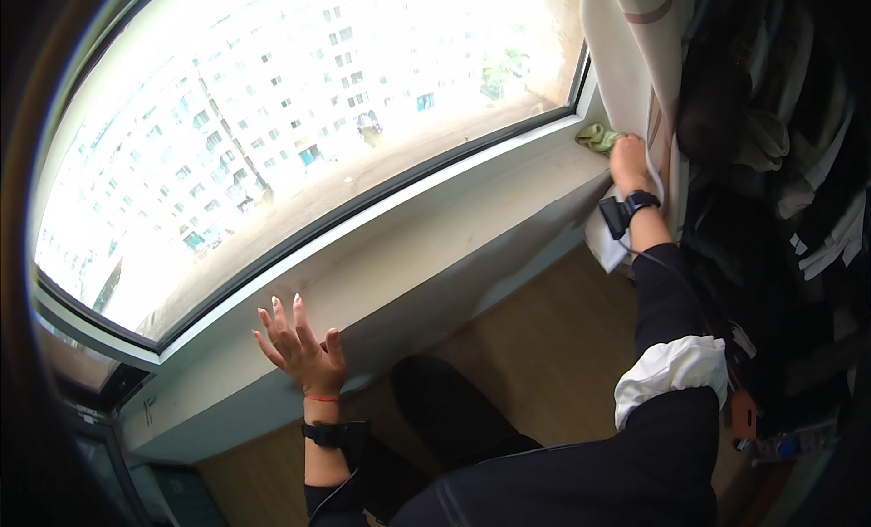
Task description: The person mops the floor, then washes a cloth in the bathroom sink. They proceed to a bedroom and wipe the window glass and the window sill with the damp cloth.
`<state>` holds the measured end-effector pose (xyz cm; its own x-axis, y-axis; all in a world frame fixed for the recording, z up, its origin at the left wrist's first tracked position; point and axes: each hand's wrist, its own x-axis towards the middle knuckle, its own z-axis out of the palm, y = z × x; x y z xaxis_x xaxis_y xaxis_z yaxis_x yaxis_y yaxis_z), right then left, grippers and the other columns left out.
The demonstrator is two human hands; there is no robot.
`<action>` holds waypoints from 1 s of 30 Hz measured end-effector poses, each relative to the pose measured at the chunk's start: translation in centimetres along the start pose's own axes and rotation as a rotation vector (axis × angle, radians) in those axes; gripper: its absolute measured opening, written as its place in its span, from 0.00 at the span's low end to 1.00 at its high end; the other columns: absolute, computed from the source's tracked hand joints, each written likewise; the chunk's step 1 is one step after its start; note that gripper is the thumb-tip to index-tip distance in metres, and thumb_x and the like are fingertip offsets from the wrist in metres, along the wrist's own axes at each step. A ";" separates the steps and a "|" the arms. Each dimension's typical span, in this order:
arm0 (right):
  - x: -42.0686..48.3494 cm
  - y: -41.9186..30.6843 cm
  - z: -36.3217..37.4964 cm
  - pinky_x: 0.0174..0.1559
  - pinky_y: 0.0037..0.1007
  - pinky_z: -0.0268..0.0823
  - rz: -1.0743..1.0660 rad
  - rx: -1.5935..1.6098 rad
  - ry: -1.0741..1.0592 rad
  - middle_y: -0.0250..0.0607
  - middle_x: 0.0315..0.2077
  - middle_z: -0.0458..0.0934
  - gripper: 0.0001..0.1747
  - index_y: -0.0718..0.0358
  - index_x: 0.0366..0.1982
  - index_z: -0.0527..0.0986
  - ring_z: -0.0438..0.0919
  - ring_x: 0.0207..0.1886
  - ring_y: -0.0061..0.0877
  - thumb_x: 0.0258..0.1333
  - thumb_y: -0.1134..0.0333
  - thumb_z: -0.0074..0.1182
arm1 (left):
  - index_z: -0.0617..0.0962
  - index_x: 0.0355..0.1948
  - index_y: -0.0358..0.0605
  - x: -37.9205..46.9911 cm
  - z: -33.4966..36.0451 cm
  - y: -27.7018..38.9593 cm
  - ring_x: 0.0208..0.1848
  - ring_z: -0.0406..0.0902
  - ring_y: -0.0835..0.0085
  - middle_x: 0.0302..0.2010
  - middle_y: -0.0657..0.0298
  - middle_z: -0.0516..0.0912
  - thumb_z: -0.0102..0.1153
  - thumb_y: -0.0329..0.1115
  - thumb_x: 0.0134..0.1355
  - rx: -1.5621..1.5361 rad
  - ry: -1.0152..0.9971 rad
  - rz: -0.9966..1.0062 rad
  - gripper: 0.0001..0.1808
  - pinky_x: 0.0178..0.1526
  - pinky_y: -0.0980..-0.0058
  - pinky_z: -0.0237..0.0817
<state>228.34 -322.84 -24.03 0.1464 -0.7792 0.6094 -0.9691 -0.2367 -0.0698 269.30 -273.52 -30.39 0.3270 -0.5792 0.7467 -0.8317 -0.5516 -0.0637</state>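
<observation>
My right hand (629, 161) is closed on a crumpled green cloth (597, 138) at the far right end of the windowsill (435, 234), beside the curtain. Part of the cloth lies on the sill, against the corner by the window frame. My left hand (303, 350) is raised with its fingers spread over the sill's near edge at the lower left, and it holds nothing. Each wrist wears a black strap with a small dark device and a cable.
A large window (306, 139) with a light metal frame spans the upper left, with buildings outside. A pale curtain (629, 57) hangs at the right, next to dark hanging clothes (742, 187). Wooden flooring (565, 323) lies below the sill.
</observation>
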 end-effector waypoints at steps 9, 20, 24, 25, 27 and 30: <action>0.5 -1.9 3.1 0.51 0.45 0.73 -0.102 0.075 0.032 0.54 0.40 0.83 0.13 0.68 0.34 0.84 0.82 0.45 0.46 0.59 0.73 0.49 | 0.73 0.68 0.47 0.4 -0.1 0.0 0.80 0.54 0.53 0.72 0.53 0.67 0.29 0.68 0.74 0.015 -0.039 0.020 0.41 0.77 0.47 0.40; -2.9 -4.5 0.7 0.51 0.44 0.72 -0.278 0.526 -0.107 0.51 0.39 0.82 0.13 0.62 0.36 0.84 0.80 0.47 0.46 0.55 0.79 0.50 | 0.70 0.70 0.50 0.0 -0.1 -0.5 0.80 0.54 0.55 0.73 0.54 0.67 0.29 0.69 0.73 -0.045 -0.080 0.019 0.41 0.76 0.48 0.40; -2.3 -3.9 0.4 0.51 0.44 0.73 0.016 0.187 0.125 0.54 0.38 0.82 0.12 0.63 0.36 0.84 0.80 0.46 0.49 0.56 0.76 0.51 | 0.71 0.70 0.50 0.1 -0.2 -0.2 0.79 0.55 0.55 0.72 0.54 0.68 0.29 0.69 0.73 -0.027 -0.081 0.022 0.41 0.76 0.48 0.41; -2.3 -4.3 0.0 0.51 0.43 0.73 0.063 0.145 -0.054 0.56 0.38 0.82 0.11 0.66 0.35 0.84 0.80 0.46 0.50 0.57 0.76 0.50 | 0.71 0.70 0.50 0.1 -0.1 -0.1 0.79 0.55 0.55 0.72 0.54 0.69 0.29 0.69 0.73 -0.029 -0.078 0.024 0.41 0.76 0.48 0.41; -3.5 -6.7 -1.0 0.51 0.42 0.74 -0.200 0.342 -0.173 0.55 0.40 0.84 0.10 0.64 0.37 0.85 0.81 0.45 0.50 0.56 0.74 0.54 | 0.71 0.70 0.51 0.2 -0.1 -0.1 0.79 0.55 0.56 0.71 0.54 0.69 0.29 0.69 0.73 -0.032 -0.070 0.022 0.41 0.76 0.49 0.41; -6.4 -10.1 -4.5 0.47 0.28 0.74 -0.232 1.206 -0.694 0.39 0.41 0.86 0.09 0.64 0.44 0.84 0.83 0.43 0.23 0.68 0.72 0.55 | 0.71 0.70 0.52 0.2 0.0 -0.2 0.79 0.55 0.56 0.72 0.54 0.69 0.30 0.70 0.73 -0.034 -0.060 0.023 0.41 0.76 0.48 0.41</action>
<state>236.29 -312.81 -23.70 0.6864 -0.6939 0.2176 -0.1984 -0.4666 -0.8619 269.48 -273.53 -30.25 0.3332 -0.6272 0.7040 -0.8537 -0.5176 -0.0572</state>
